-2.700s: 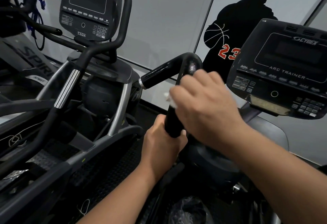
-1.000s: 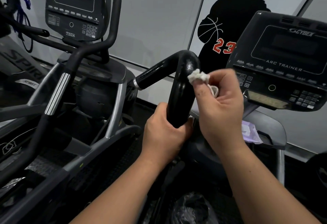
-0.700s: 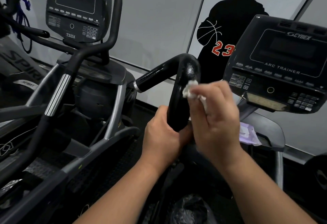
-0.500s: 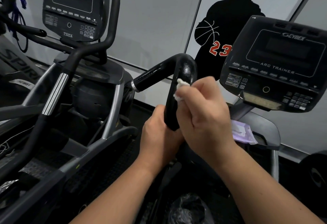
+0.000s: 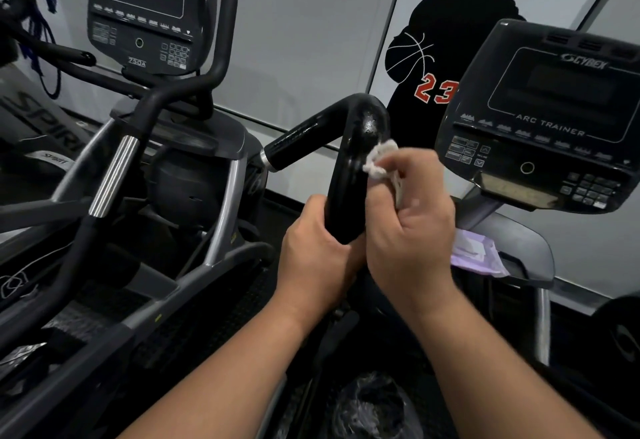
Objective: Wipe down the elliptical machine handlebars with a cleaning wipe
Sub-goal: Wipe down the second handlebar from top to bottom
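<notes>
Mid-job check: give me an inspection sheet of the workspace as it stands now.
Surface: black handlebar, glossy with wet specks at the bend.
Job's things: white wipe, bunched, pressed against the handlebar's right side.
Clutter: purple wipes pack on the machine's ledge; dark plastic bag below.
Grippers: left hand grips the handlebar's lower end; right hand pinches the wipe.
Cables: blue cords hanging at far left.
Surroundings: Arc Trainer console; neighbouring 750A console; wall silhouette.

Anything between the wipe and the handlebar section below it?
Yes: the left hand grips the handlebar at its lower end, covering that stretch. The right hand pinches the wipe against the bar just under the bend; the bar between is bare.
</notes>
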Demonstrator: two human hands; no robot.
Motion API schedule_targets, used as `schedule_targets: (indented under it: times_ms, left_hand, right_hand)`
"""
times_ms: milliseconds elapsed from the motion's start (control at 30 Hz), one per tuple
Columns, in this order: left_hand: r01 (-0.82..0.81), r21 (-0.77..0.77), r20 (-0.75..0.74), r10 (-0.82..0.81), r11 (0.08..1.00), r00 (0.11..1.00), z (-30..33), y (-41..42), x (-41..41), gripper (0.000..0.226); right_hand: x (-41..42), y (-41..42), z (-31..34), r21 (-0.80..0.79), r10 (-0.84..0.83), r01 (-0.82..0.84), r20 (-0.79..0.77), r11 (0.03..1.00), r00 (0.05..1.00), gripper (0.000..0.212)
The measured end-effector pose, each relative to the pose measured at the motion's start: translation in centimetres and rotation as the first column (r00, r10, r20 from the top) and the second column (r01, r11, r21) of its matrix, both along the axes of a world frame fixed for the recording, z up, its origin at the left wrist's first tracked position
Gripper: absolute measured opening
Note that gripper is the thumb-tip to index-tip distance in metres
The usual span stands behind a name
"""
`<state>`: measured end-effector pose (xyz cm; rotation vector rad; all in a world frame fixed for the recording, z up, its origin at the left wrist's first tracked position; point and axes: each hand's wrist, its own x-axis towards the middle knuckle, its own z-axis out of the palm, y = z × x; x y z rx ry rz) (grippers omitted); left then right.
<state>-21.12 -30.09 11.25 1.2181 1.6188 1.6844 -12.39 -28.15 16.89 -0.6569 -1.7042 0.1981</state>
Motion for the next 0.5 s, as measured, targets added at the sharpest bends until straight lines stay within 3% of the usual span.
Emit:
schedule_targets:
  times_ms: [67, 200, 300, 400, 500]
  left_hand:
    - [-0.013, -0.006, -0.007, 0.013, 1.000, 1.000, 0.1, 0.0, 0.0, 0.038]
    - [-0.046, -0.021, -0.046, 0.045, 0.999, 0.998, 0.0, 0.3, 0.1, 0.031]
    - [-0.062, -0.017, -0.064, 0.061, 0.998, 0.996, -0.2, 0.4, 0.1, 0.032]
    - [-0.068, -0.014, -0.071, 0.067, 0.998, 0.995, -0.2, 0.5, -0.1, 0.031]
    - [-0.049, -0.019, -0.076, 0.047, 0.999, 0.996, -0.2, 0.5, -0.1, 0.031]
  right_hand:
    - [-0.6, -0.7, -0.5, -0.175, 0.114, -0.148, -0.193, 0.973, 0.975, 0.024]
    - [-0.3, -0.1, 1.3, -0.365, 0.103, -0.257, -0.392, 0.895, 0.914, 0.023]
    - [-0.1, -0.1, 0.5, -0.513, 0.112, -0.426, -0.534, 0.746, 0.838, 0.024]
    - [0.3, 0.6, 1.4, -0.599, 0.108, -0.498, -0.567, 0.627, 0.817, 0.017]
    - [1.3, 1.7, 2.8, -0.562, 0.162, -0.516, -0.561, 0.647, 0.812, 0.020]
